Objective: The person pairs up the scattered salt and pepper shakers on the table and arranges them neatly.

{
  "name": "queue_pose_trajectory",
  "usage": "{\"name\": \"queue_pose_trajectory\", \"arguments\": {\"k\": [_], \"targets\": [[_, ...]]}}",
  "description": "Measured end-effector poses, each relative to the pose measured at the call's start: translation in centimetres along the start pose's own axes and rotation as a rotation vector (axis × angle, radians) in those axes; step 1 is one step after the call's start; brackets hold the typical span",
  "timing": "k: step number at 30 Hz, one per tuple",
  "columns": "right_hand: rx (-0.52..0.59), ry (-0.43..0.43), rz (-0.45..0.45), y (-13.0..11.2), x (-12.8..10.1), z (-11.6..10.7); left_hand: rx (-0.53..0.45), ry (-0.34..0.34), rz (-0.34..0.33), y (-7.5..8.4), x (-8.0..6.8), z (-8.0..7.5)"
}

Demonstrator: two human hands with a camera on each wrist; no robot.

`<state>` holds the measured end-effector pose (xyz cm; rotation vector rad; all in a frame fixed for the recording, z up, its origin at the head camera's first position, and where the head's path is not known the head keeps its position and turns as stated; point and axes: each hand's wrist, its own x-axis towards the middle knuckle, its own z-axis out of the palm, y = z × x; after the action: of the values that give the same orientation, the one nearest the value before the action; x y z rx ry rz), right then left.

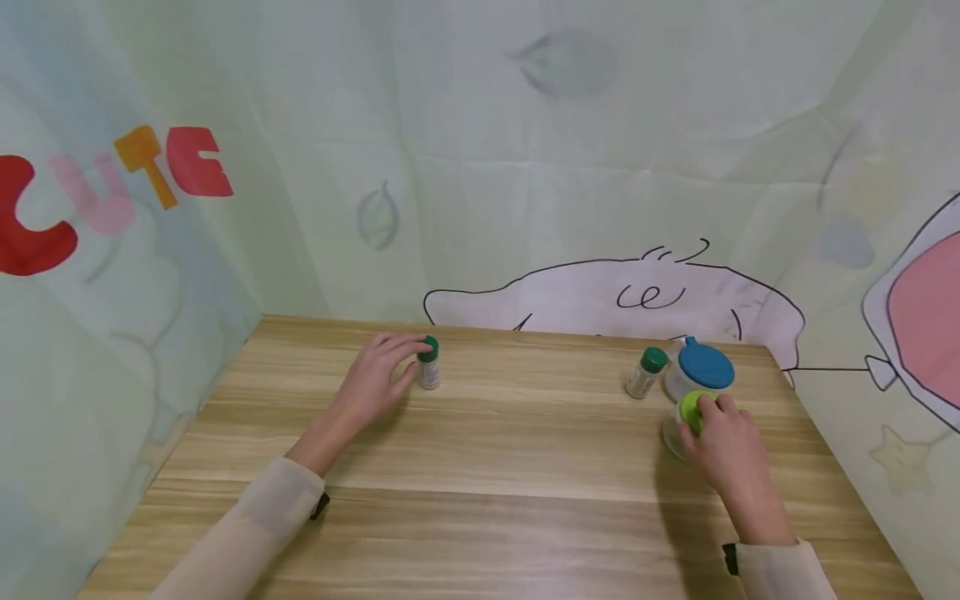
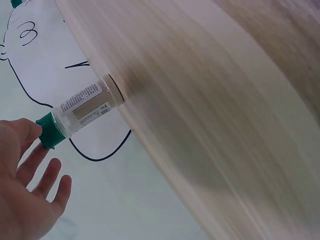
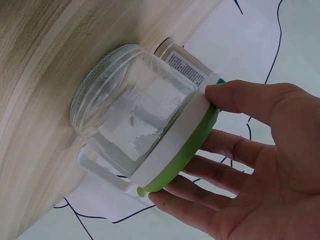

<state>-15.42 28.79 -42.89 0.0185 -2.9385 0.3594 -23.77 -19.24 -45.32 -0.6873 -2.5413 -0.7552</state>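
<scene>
Left hand (image 1: pixel 375 377) reaches to the far edge of the tabletop (image 1: pixel 517 467), fingertips at the green cap (image 2: pixel 51 131) of a small upright bottle (image 1: pixel 430 375). Whether they pinch that cap or only touch it I cannot tell; the other fingers are spread loose. Coming at the bottle from the top makes sense, I would say: the cap is its handiest part, and the printed side stays uncovered (the left wrist view shows the label, though too small to read).

Well apart, on the right, the right hand (image 1: pixel 727 442) is clamped on the green lid (image 3: pixel 186 152) of a glass jar (image 3: pixel 135 115), thumb on one side of the rim and fingers round the other. A wide lid probably calls for that broad spread, and it keeps the palm off the clear wall. Whether the jar's base bears on the wood is hard to tell.

Just beyond the jar sits a blue-lidded container (image 1: pixel 699 367), with a second green-capped bottle (image 1: pixel 642 379) just to its left. These stand close together at the far right, perhaps to group them within one arm's reach, while the first bottle stands alone on the left.
</scene>
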Motion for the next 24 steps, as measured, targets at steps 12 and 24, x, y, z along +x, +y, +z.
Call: {"name": "queue_pose_trajectory", "arguments": {"k": [12,24], "targets": [[-0.003,-0.005,0.003,-0.02,-0.13,-0.06,0.005,0.004,0.01,0.42,0.06,0.29],[0.002,-0.022,0.017,-0.11,-0.09,-0.13,0.001,0.039,0.057,0.2,-0.25,0.62]]}}
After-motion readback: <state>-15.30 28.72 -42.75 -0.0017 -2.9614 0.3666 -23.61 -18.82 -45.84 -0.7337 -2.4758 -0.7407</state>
